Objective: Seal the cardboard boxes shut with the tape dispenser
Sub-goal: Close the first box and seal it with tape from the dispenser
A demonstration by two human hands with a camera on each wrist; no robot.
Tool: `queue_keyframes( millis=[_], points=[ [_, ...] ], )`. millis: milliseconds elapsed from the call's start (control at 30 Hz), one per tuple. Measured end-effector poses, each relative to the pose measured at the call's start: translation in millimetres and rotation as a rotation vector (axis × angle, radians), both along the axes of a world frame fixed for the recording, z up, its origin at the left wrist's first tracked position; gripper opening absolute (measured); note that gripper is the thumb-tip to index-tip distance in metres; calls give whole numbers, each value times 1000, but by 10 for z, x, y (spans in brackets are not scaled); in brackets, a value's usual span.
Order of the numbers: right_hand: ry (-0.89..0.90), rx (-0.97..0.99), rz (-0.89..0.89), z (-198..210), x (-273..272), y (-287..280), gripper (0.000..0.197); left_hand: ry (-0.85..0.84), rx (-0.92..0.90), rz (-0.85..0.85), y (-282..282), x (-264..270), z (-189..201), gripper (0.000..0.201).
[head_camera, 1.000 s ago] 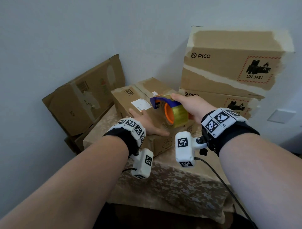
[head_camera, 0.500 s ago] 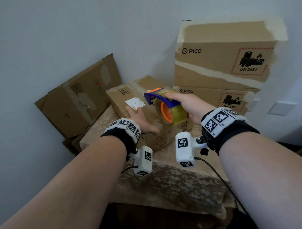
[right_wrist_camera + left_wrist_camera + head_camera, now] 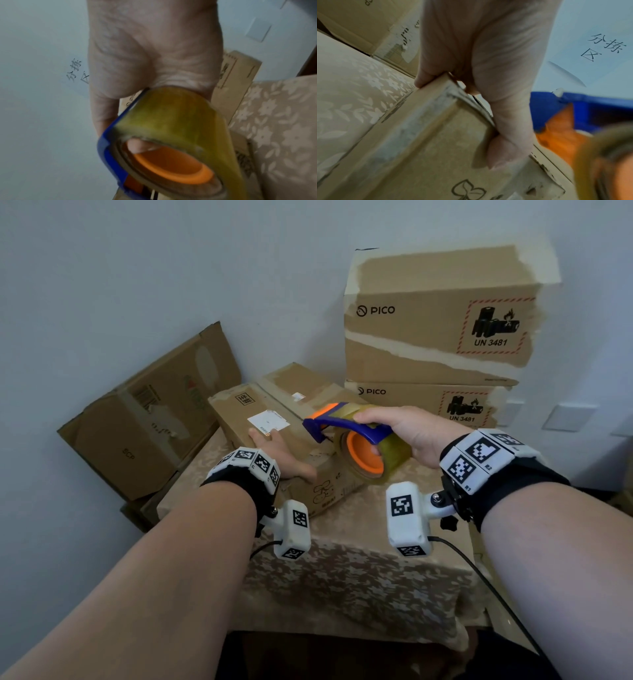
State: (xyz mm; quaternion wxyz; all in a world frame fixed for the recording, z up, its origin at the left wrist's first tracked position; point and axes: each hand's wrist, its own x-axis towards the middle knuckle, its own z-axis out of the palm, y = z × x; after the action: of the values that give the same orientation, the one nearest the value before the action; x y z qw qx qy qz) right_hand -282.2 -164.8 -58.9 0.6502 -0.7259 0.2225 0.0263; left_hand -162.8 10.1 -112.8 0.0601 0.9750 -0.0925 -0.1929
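Table [image 3: 359, 587] with flowered cloth fills lower centre of head view. Two stacked PICO boxes [image 3: 442, 316] upper right; tilted box [image 3: 144, 433] leans at left. Small cardboard box [image 3: 308, 440] lies centre frame on the table. Left hand [image 3: 277, 453] rests flat on its top near corner, fingers straight, thumb over the edge in wrist view [image 3: 488, 81]. Right hand [image 3: 407, 433] grips the tape dispenser [image 3: 356, 440], fingers curled round blue handle and roll, just above the box's right end.
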Motion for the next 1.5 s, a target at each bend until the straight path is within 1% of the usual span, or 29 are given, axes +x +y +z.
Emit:
queue_keyframes(
  millis=[167,267,367,500,633,733,833,1000,1200,1233,1333,1367,1433,1500],
  points=[
    [85,9,8,-65,-236,-126,21,-6,8,-3,9,5,25,133],
    [126,4,26,-99,-333,-149,24,3,7,-8,16,-12,37,133],
    [130,5,15,-118,-357,-146,27,10,-11,-6,14,-29,40,133],
    [128,-41,7,-130,-340,-131,32,38,-50,6,26,26,-4,140],
    [128,-90,-8,-154,-321,-140,36,-21,-62,-32,21,19,-56,140],
    [150,-103,15,-165,-300,-151,36,-39,-93,-97,-2,-16,-58,135],
    [188,-94,51,-184,-296,-159,39,-81,-51,-223,-79,-39,-62,125],
    [203,-60,80,-273,-333,-153,39,-130,-15,-423,-335,-126,-91,101],
    [148,-20,79,-388,-410,-118,34,-122,-20,-490,-358,-135,-95,87],
    [140,-41,77,-397,-420,-104,39,-121,-20,-493,-358,-137,-96,86],
    [139,-93,101,-447,-434,-96,67,-111,-3,-507,-367,-138,-94,83],
    [136,-98,109,-461,-445,-102,71,-111,4,-512,-372,-136,-94,82],
    [133,-96,109,-463,-479,-122,68,-108,5,-513,-375,-130,-98,80],
    [133,-75,95,-482,-517,-154,56,-103,8,-515,-381,-137,-99,78]
  ],
)
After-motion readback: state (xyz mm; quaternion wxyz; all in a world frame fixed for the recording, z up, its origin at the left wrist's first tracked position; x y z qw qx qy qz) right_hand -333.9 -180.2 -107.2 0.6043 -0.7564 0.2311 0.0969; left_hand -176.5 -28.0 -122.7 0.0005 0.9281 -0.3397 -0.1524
